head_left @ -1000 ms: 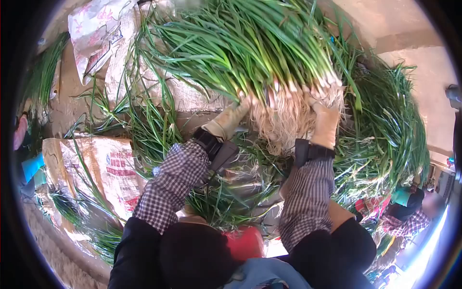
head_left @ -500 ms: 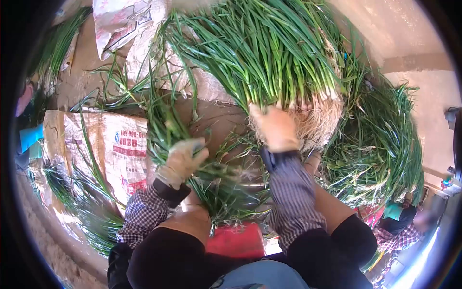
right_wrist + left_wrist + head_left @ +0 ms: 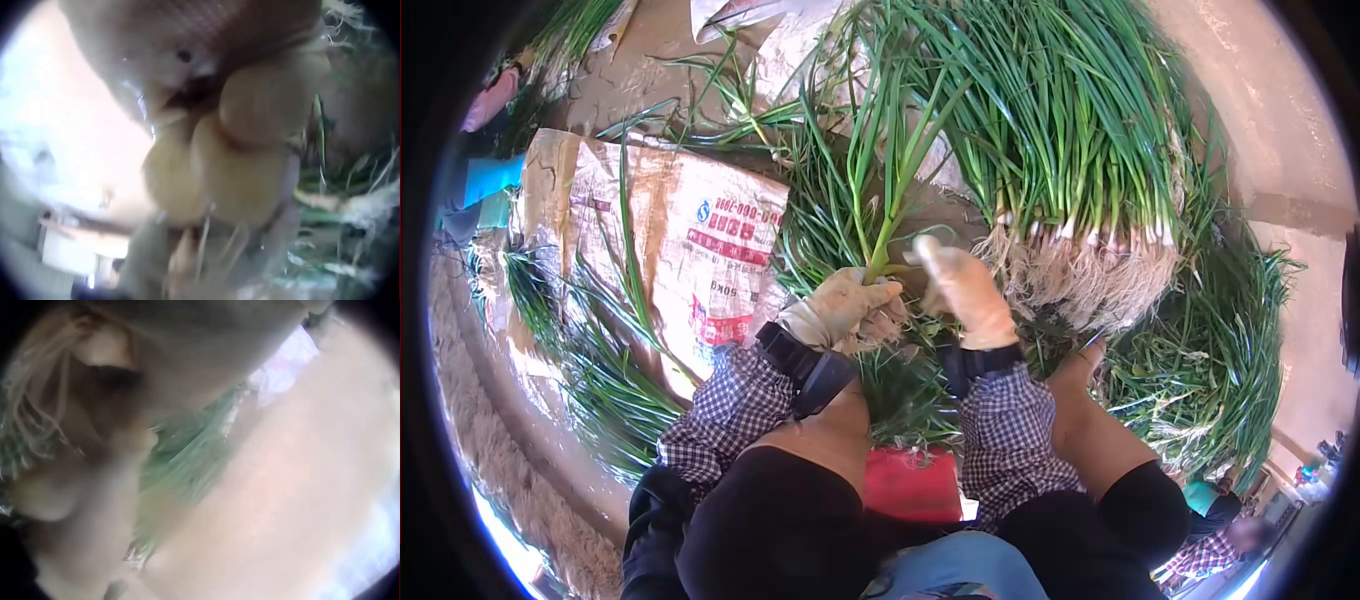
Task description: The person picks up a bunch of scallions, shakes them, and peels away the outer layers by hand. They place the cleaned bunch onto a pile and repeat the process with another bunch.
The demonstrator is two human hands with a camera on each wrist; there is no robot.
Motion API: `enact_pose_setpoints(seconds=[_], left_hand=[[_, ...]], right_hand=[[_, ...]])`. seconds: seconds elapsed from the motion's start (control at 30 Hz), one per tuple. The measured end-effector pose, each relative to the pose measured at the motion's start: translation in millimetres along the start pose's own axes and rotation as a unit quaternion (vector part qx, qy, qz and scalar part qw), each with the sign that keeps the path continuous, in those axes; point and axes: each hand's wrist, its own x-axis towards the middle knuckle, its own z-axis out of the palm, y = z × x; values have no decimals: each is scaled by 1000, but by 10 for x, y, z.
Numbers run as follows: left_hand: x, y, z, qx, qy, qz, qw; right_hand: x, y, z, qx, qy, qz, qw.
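Note:
My gloved left hand (image 3: 835, 308) grips a few green onions (image 3: 882, 235) near their base, leaves pointing up and roots hanging under the fingers. Just to the right is my gloved right hand (image 3: 970, 295), its fingers curled in, pinching a leaf that runs sideways from the stalk. In the right wrist view the curled glove fingers (image 3: 237, 169) show close up, with thin pale strands at their tips. Roots (image 3: 47, 400) hang beside the left hand in the blurred left wrist view. A big row of green onions (image 3: 1070, 150) lies beyond, roots toward me.
A printed woven sack (image 3: 680, 240) lies on the left. More green onions (image 3: 1220, 350) are heaped at right, and loose ones (image 3: 600, 370) lie at left. A red object (image 3: 912, 485) sits between my knees. Other people (image 3: 1210, 530) are at the right and left edges.
Both hands have left the large row of onions. The left hand took up a few onions from the left and brought them to the middle; the right hand moved left and back beside it.

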Motion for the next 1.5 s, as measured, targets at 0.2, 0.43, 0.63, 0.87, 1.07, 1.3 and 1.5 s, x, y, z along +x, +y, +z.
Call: enact_pose_setpoints(seconds=[0.2, 0.43, 0.63, 0.87, 1.07, 1.3, 1.5], left_hand=[[-75, 92, -102, 186, 71, 48, 979], [-563, 266, -485, -39, 89, 182, 978], [-320, -21, -719, -93, 122, 144, 978], [-206, -307, -433, -92, 103, 105, 985], [-188, -219, -336, -125, 25, 99, 987], [-293, -31, -110, -52, -87, 48, 994], [-119, -68, -58, -186, -54, 77, 978]], right_hand=[[133, -385, 616, -209, 153, -128, 957], [493, -163, -18, 237, 46, 57, 969], [205, -148, 343, -279, -40, 124, 951], [61, -217, 606, -322, -37, -123, 938], [206, -165, 33, -88, 33, 95, 991], [336, -184, 364, 311, -145, 22, 939], [381, -283, 419, -108, 245, -157, 951]])
